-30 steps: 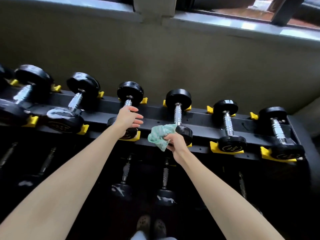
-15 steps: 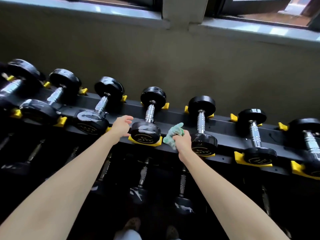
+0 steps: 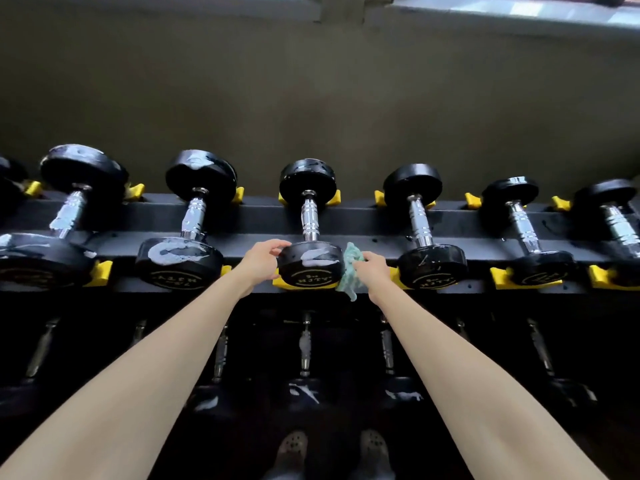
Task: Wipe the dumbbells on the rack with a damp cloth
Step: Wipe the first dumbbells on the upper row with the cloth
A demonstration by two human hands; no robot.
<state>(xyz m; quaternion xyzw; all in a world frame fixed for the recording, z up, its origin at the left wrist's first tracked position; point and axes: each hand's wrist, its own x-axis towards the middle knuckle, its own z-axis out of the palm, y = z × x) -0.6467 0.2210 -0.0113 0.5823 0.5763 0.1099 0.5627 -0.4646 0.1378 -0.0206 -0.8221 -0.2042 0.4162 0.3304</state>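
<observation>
Several black dumbbells with chrome handles lie in yellow cradles on a black rack (image 3: pixel 374 221). The centre dumbbell (image 3: pixel 310 265) has wet streaks on its near head. My left hand (image 3: pixel 260 259) touches the left side of that head with its fingers lightly curved. My right hand (image 3: pixel 372 270) grips a crumpled green cloth (image 3: pixel 350 271) and presses it against the head's right side. Two dumbbells to the left (image 3: pixel 178 261) also show wet smears.
A lower tier of dumbbells (image 3: pixel 304 358) sits in shadow under the top row. A grey wall (image 3: pixel 311 98) rises close behind the rack, with a window ledge above. My shoes (image 3: pixel 292 445) stand near the rack's foot.
The view has shifted so the wet-streaked dumbbell is centred. My left hand moved onto its near head, and my right hand brought the cloth from the neighbouring dumbbell to this head's right side.
</observation>
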